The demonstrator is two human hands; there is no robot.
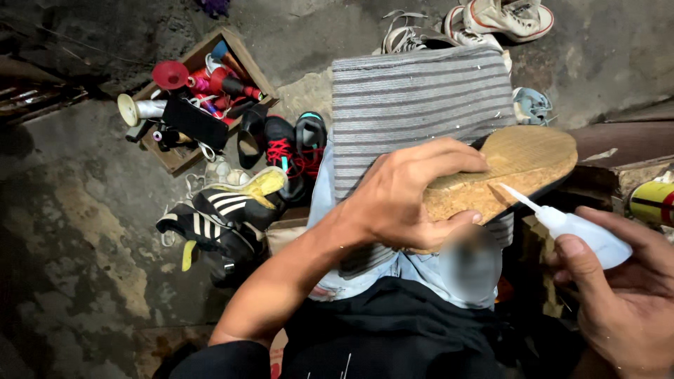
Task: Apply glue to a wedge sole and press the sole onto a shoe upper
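Over the lap, seen from the head camera, the left hand (407, 193) wraps around a shoe (505, 172) turned sole-up, fingers curled across the tan, ribbed sole and the thumb tucked under the shoe's lower edge. The shoe rests above a grey striped cloth (414, 105) draped over the knees, with pale denim showing below it. The right hand (618, 295) closes around a small translucent squeeze bottle (576, 228), fingers bunched along its body (the thumb side lies nearest the camera); the bottle's thin white nozzle points up and left, its tip touching or just short of the sole's edge, and I cannot tell which.

Left of the knees, on the stained concrete floor, lies a heap of footwear: black shoes with white stripes (214, 217), and a black shoe with red laces (284, 151) just above them. Farther up and left sits a wooden box (175, 158) holding spools of thread (210, 81) in red, pink and white. White sneakers (505, 17) lie at the top edge, well apart from the hands. A yellow can (653, 200) stands at the far right.
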